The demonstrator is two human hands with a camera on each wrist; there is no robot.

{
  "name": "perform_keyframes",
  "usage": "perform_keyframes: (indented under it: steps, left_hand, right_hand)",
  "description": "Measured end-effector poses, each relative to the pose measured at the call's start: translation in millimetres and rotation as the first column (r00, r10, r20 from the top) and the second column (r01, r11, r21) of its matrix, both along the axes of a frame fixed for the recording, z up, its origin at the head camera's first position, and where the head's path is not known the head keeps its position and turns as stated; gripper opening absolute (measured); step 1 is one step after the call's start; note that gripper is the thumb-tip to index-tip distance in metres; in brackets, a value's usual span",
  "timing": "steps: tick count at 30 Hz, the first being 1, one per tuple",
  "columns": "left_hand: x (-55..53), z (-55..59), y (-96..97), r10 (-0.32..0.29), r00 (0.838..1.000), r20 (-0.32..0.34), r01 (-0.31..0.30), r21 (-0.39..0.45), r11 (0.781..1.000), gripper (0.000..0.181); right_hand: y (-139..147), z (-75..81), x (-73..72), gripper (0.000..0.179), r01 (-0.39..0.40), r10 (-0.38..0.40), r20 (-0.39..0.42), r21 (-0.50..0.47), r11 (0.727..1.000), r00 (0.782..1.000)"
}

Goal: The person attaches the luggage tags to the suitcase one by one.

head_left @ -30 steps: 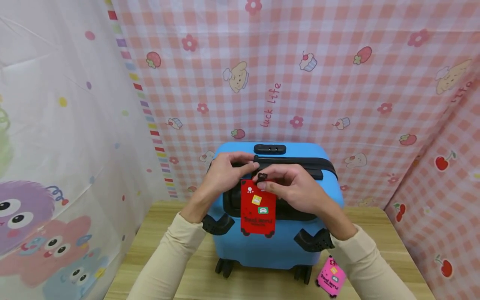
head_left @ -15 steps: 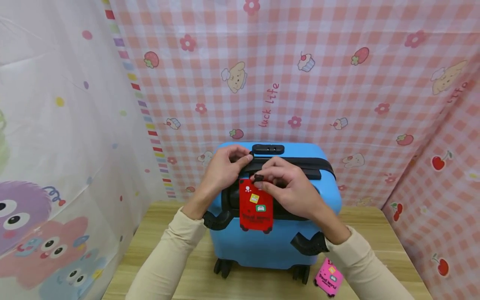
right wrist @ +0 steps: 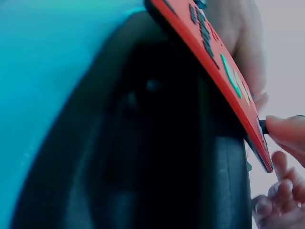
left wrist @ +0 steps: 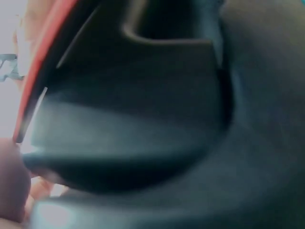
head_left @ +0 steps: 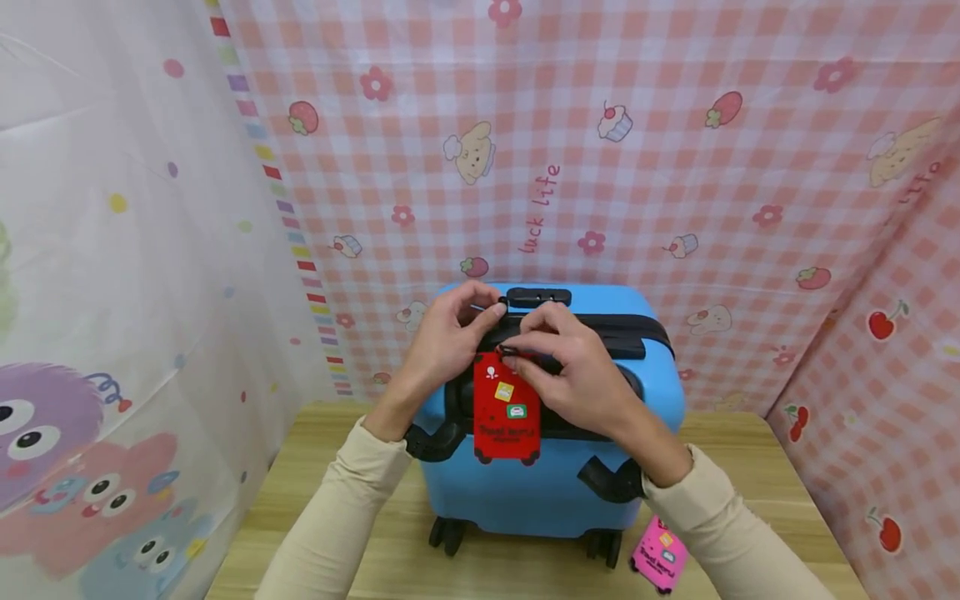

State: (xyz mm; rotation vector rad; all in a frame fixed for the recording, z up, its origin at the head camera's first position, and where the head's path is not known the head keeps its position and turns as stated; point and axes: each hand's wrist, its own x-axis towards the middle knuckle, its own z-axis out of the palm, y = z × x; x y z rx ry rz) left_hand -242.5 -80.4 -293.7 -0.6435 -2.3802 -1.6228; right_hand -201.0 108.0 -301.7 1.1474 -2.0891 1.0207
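A red luggage tag (head_left: 507,429) shaped like a little suitcase hangs in front of the blue suitcase (head_left: 532,504), just below its black handle (head_left: 491,335). My right hand (head_left: 577,375) pinches the tag's black strap (head_left: 509,352) at its top edge. Beside it, my left hand (head_left: 450,340) pinches a small black strap end (head_left: 503,305) between thumb and forefinger, above the handle. In the right wrist view the tag (right wrist: 214,62) shows edge-on, with right-hand fingers (right wrist: 286,131) near its top. Dark suitcase parts (left wrist: 133,129) fill most of the left wrist view.
A pink luggage tag (head_left: 660,557) lies on the wooden table (head_left: 375,533), right of the suitcase's wheels. A black combination lock (head_left: 538,297) sits on top of the suitcase. Behind hangs a pink checked cloth (head_left: 570,150), with a white patterned cloth (head_left: 150,275) at the left.
The red tag has moved slightly left and up, with my right hand. My left fingers have risen a little with the black strap end. The suitcase stays in place.
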Motion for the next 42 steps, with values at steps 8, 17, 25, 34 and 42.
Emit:
perform_keyframes:
  steps: [8, 17, 25, 34, 42]
  left_hand:
    - [0.3, -4.0, -5.0, -0.109, 0.992, 0.059, 0.102, 0.110, 0.989, 0.018]
    - [2.2, -5.2, -8.0, -0.127, 0.992, 0.018, 0.123, 0.144, 0.982, 0.013]
    - [1.6, -6.4, -7.0, -0.162, 0.987, -0.007, 0.161, 0.166, 0.973, 0.012]
    - [3.6, -6.9, -8.9, -0.164, 0.986, -0.010, 0.164, 0.117, 0.980, 0.012]
    - [4.0, -7.0, -9.8, -0.176, 0.984, 0.001, 0.176, 0.060, 0.983, 0.015]
  right_hand:
    - [-0.6, -2.5, -5.1, 0.015, -0.056, 0.057, 0.044, -0.023, 0.998, 0.997]
    - [1.8, -3.7, -2.1, 0.014, 0.026, -0.006, 0.184, -0.103, 0.994, 0.983]
    - [2.0, -0.8, 1.1, 0.023, 0.051, -0.023, 0.292, -0.089, 0.995, 0.956]
    - [1.2, -0.3, -0.8, 0.031, -0.005, 0.055, 0.370, -0.134, 0.991, 0.927]
    - [0.3, -1.0, -1.3, 0.030, -0.006, 0.059, 0.365, -0.145, 0.989, 0.929]
